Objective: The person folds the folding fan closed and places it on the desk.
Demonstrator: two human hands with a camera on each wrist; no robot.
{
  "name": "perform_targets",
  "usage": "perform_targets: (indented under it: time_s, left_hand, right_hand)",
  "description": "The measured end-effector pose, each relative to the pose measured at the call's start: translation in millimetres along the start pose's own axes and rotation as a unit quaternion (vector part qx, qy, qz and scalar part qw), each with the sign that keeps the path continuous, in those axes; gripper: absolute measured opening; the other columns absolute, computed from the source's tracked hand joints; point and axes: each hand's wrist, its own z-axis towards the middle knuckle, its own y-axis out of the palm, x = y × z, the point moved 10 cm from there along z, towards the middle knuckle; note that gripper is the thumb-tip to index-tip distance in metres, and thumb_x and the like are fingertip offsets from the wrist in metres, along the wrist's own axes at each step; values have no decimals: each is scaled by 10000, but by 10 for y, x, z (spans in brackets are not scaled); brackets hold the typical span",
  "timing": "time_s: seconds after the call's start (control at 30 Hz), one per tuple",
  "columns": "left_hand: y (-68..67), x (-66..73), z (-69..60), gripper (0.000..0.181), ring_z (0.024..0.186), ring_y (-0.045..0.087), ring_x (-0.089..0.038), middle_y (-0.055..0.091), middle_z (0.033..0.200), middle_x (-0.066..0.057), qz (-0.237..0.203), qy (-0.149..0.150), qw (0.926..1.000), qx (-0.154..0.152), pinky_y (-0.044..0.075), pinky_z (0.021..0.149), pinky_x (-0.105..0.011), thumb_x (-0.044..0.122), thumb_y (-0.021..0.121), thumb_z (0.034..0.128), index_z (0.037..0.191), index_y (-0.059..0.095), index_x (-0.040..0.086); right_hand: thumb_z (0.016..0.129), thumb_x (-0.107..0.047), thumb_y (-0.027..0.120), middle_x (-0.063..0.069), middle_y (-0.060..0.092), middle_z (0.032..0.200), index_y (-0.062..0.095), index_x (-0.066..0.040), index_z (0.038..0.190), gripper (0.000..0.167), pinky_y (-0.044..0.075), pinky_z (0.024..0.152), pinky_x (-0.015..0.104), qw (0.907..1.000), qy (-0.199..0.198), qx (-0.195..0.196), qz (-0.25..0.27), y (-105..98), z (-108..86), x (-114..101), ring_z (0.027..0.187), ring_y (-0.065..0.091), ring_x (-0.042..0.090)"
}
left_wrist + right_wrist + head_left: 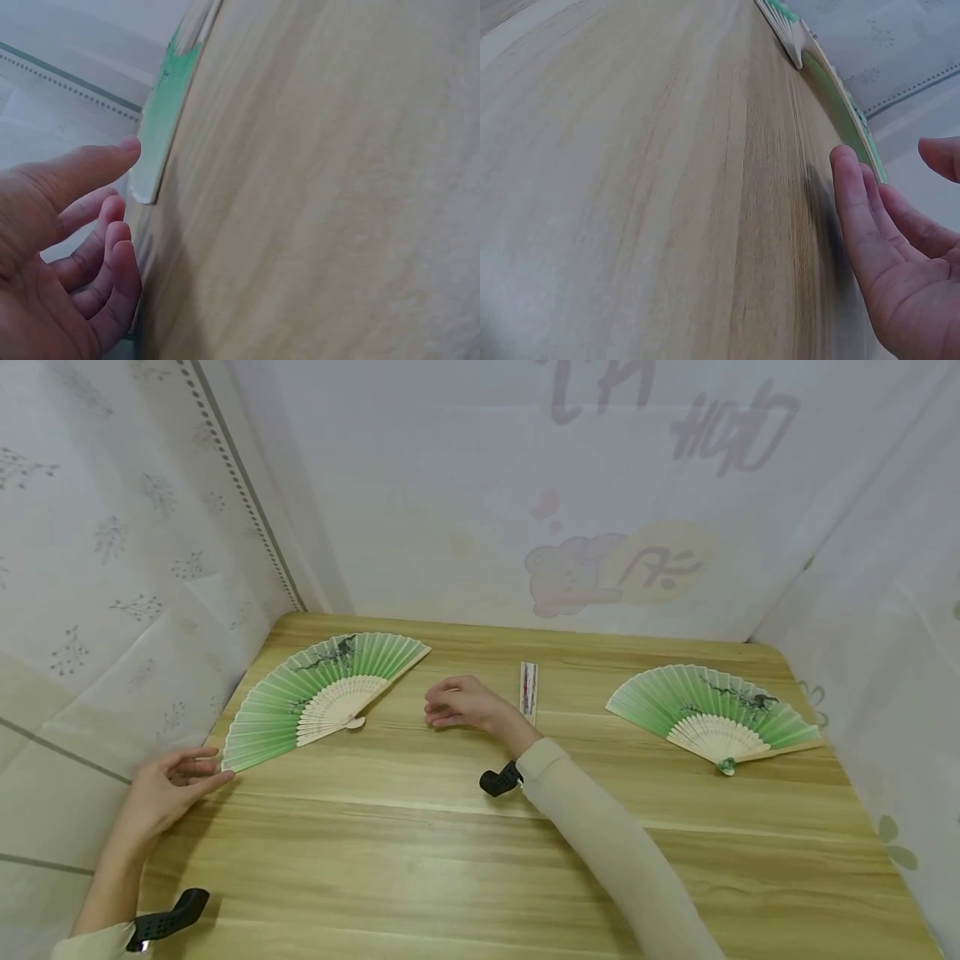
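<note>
A spread green folding fan (262,718) with pale ribs and a dark branch print lies on the left of the table. At its lower left corner is my left hand (167,789), fingers loosely bent. In the left wrist view the thumb and fingers (124,277) stand apart, with nothing between them, beside the fan's end (159,161). My right hand (468,703) hovers to the right of this fan, fingers relaxed and holding nothing. The right wrist view shows the fan's edge (840,97) past the fingertips.
A second spread green fan (720,702) lies on the right of the wooden table (420,860). Between the fans, behind the right wrist, lies a narrow patterned strip (528,685), partly hidden by the forearm. Printed white curtains (420,510) enclose the table's back and sides.
</note>
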Motion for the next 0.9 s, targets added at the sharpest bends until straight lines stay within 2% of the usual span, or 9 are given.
perform_targets:
  time_s: [0.17,0.3,0.4,0.57,0.7,0.83,0.9]
  left_hand:
    - [26,-84,-25,586,783,616,46,663,915,197,7,-217,9997,87,518,617,-165,166,824,890,1290,549,-163]
    - [16,-100,-26,550,767,593,63,655,885,220,265,-187,9992,211,496,604,-151,198,818,899,1266,588,-142]
    - [6,-101,-29,518,735,591,53,651,862,220,459,-176,9985,260,497,588,-157,211,809,907,1244,613,-129]
    - [9,-105,-41,487,697,601,33,679,849,124,525,-197,9980,276,509,558,-176,190,801,912,1216,623,-146]
    - [7,-95,-36,431,698,587,60,700,840,27,705,-67,9968,367,476,580,-137,174,796,913,1186,651,-127]
    - [-7,-120,-30,387,691,580,61,698,824,48,824,-45,9955,457,452,588,-124,187,794,917,1170,676,-81]
    - [-3,-142,-31,385,677,592,40,694,820,58,735,-84,9963,432,473,570,-146,180,790,921,1174,673,-84]
  right_hand:
    - [1048,-65,579,270,641,1113,518,133,1331,351,572,873,393,9999,86,-63,-78,38,46,17,929,699,312]
    - [1048,-63,578,237,652,1076,519,128,1334,349,568,881,404,9999,136,-58,-82,61,60,22,933,699,317]
    - [1052,-56,566,264,643,1115,517,133,1335,344,566,887,406,9999,122,-43,-92,77,64,12,943,697,321]
    - [1056,-54,557,301,618,1178,504,143,1340,350,562,894,389,10000,86,-22,7,99,83,2,962,695,318]
    - [1053,-49,562,295,622,1175,493,146,1354,365,560,897,381,9998,104,-27,156,134,85,10,986,693,330]
    - [1053,-43,560,279,631,1151,494,145,1359,365,560,898,376,9995,116,1,287,169,89,25,1002,687,342]
    - [1054,-40,556,274,633,1142,491,148,1357,362,557,905,378,9993,115,-6,364,188,104,43,1010,683,348]
